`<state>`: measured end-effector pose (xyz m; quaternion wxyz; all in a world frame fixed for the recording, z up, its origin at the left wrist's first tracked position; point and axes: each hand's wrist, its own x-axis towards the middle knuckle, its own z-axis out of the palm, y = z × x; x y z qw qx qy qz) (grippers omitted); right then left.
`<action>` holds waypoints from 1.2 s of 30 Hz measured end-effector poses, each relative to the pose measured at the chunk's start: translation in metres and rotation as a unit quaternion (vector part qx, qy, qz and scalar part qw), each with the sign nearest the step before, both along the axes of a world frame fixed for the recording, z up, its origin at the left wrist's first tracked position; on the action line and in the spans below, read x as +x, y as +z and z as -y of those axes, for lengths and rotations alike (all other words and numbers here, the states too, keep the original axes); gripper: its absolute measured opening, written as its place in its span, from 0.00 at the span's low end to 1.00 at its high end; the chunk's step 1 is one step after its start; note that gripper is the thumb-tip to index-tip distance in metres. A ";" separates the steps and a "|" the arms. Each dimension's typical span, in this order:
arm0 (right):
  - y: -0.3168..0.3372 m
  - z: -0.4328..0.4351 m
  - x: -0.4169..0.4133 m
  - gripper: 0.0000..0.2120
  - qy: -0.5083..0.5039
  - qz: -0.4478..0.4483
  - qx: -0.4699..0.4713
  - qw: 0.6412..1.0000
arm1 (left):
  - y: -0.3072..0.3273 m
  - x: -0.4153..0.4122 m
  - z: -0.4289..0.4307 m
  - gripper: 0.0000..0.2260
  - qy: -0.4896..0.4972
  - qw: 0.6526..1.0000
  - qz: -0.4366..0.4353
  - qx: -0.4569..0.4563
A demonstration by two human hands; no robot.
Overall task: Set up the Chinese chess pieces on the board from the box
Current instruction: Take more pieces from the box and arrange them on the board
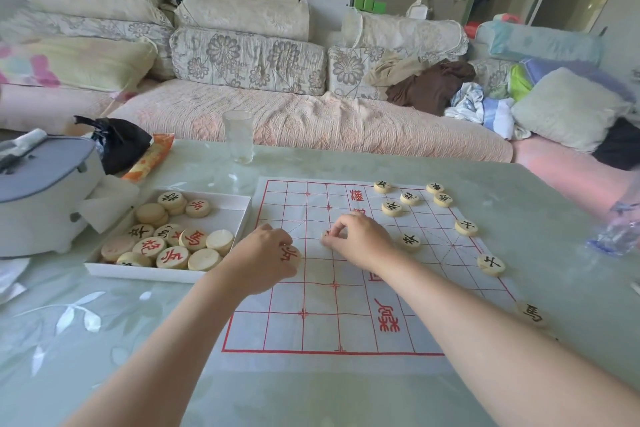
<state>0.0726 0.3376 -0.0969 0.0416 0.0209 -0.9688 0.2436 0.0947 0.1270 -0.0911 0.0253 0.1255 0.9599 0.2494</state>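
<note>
A paper chess board (311,302) with red grid lines lies on the table. Several black-lettered wooden pieces (408,241) stand along its right side. The white box (228,208) to the left of the board holds several round pieces (171,257), some red-lettered, some face down. My left hand (263,258) sits at the board's left edge, closed on a red-lettered piece (291,255). My right hand (356,236) pinches another piece (327,236) near the board's middle; its lettering is hidden.
A clear glass (239,135) stands at the table's far edge. A grey-lidded white appliance (41,191), a black bag (117,142) and an orange packet (149,159) are at the left. A crumpled plastic bottle (616,236) lies at the right. A sofa (277,121) runs behind.
</note>
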 end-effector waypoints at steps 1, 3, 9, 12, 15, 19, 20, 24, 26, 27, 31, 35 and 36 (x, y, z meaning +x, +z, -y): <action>0.002 -0.001 0.000 0.12 0.000 0.004 0.007 1.000 | 0.000 0.000 -0.001 0.23 0.001 1.000 0.003 0.006; 0.007 -0.001 0.003 0.09 0.004 0.006 -0.002 1.000 | 0.001 -0.001 -0.003 0.23 0.010 0.998 0.023 0.049; 0.023 0.012 0.031 0.06 0.054 0.099 -0.222 0.969 | 0.009 0.008 -0.020 0.23 0.016 0.979 0.042 0.196; 0.023 0.013 0.043 0.08 0.038 0.117 -0.293 0.948 | 0.013 0.018 -0.029 0.22 0.022 0.964 0.065 0.257; 0.024 0.008 0.050 0.09 0.029 0.119 -0.320 0.939 | 0.019 0.027 -0.031 0.18 0.028 0.949 0.116 0.293; 0.029 0.000 0.066 0.13 0.057 0.100 -0.270 0.956 | 0.023 0.039 -0.033 0.10 0.039 0.923 0.166 0.345; 0.031 -0.001 0.072 0.15 0.075 0.089 -0.237 0.965 | 0.023 0.042 -0.034 0.08 0.046 0.918 0.171 0.355; 0.034 -0.005 0.091 0.13 0.116 0.043 -0.146 0.981 | 0.023 0.054 -0.043 0.01 0.049 0.914 0.187 0.358; 0.032 -0.008 0.095 0.11 0.120 0.025 -0.121 0.985 | 0.021 0.057 -0.046 0.02 0.044 0.933 0.164 0.318; 0.030 -0.010 0.096 0.11 0.118 0.019 -0.104 0.987 | 0.018 0.058 -0.045 0.05 0.037 0.956 0.129 0.262; 0.021 -0.013 0.097 0.13 0.090 0.006 -0.011 0.996 | 0.003 0.058 -0.030 0.13 -0.026 0.998 -0.044 -0.040; 0.015 -0.008 0.097 0.11 0.085 -0.005 0.036 0.996 | -0.005 0.063 -0.020 0.14 -0.053 0.991 -0.031 -0.117; 0.014 -0.007 0.097 0.10 0.090 -0.001 0.055 0.994 | -0.006 0.064 -0.019 0.15 -0.059 0.990 -0.025 -0.127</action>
